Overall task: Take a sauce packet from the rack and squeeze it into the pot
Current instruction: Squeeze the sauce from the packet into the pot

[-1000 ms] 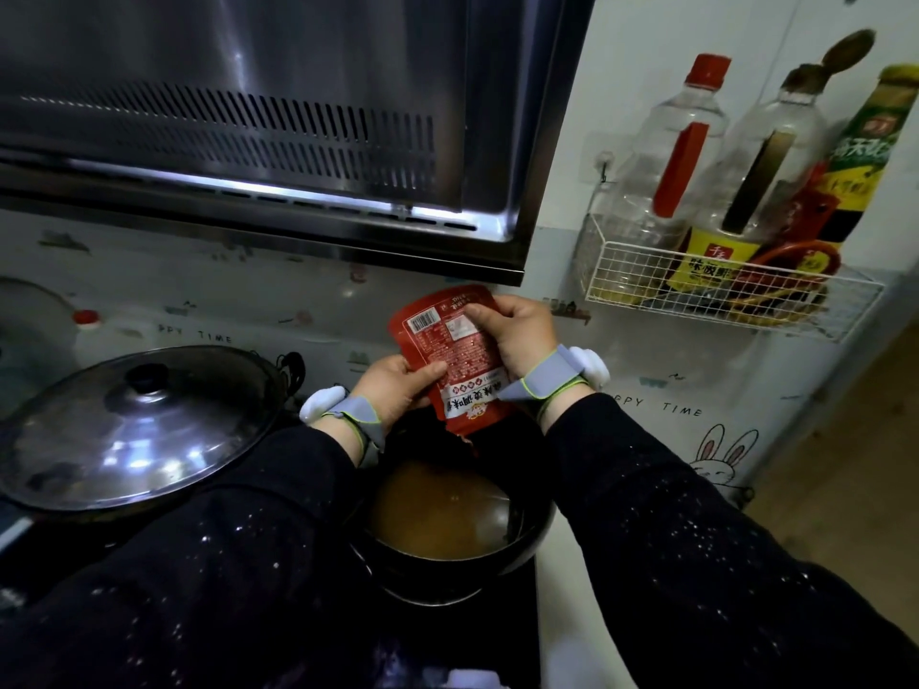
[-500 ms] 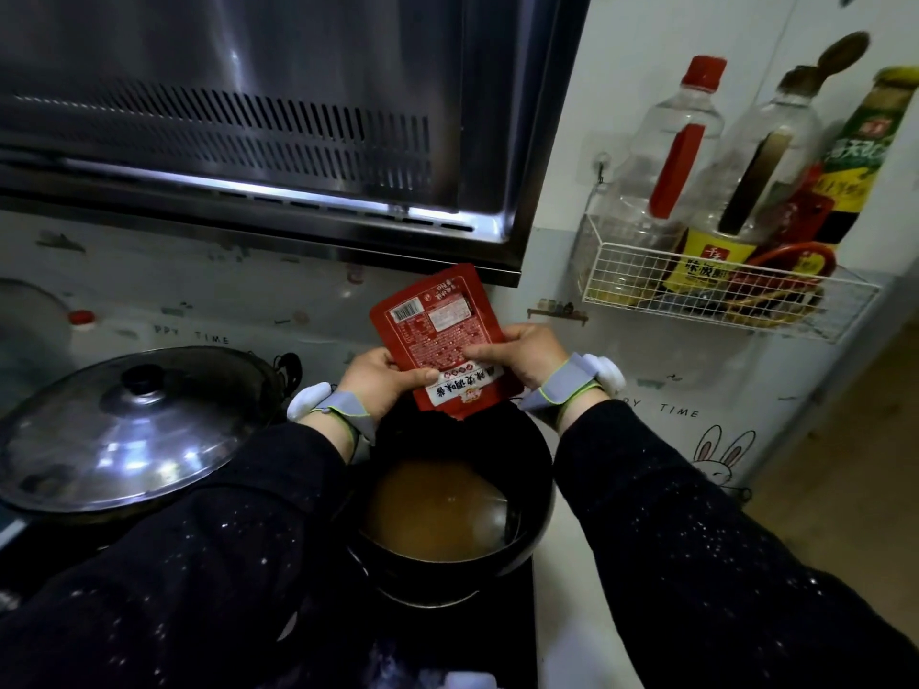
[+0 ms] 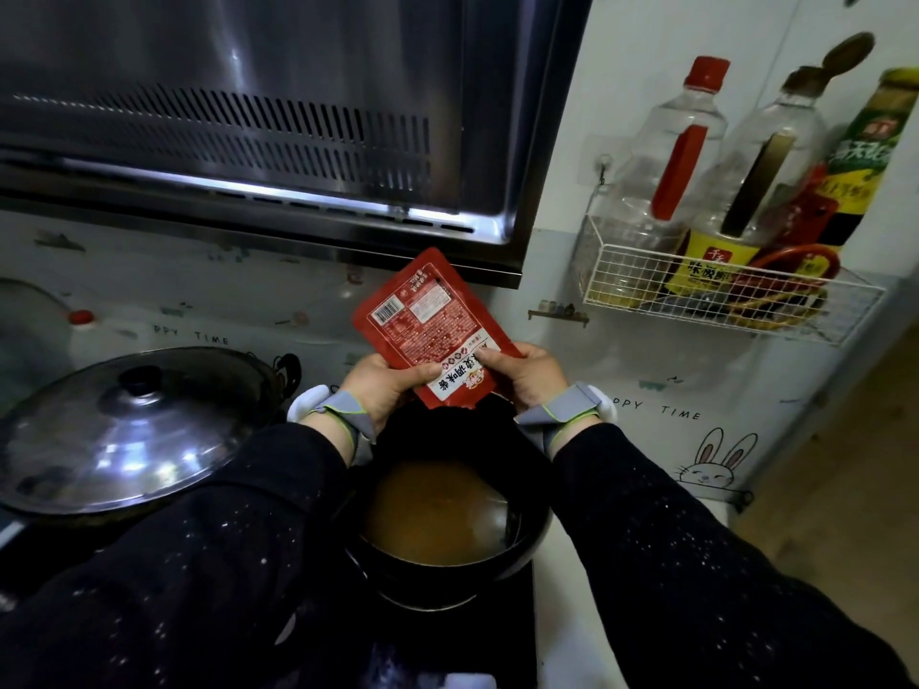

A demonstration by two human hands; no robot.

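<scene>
Your hands hold the packet [image 3: 431, 335] over the pot [image 3: 532, 537], left hand [image 3: 383, 385] and right hand [image 3: 529, 375] at its lower corners. A lidded wok [image 3: 124, 435] sits left; the rack [image 3: 716, 300] of bottles [image 3: 661, 156] hangs on the wall, right.

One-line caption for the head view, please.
Both hands, left and right, hold a red sauce packet above the pot of brown liquid.

**Camera placement: one view**

Head camera, wide-angle: looks forward and down from above the forearms, close over the round black pot of brown liquid [image 3: 447, 534], facing the steel range hood [image 3: 258, 121] and the white tiled wall [image 3: 641, 82].
</scene>
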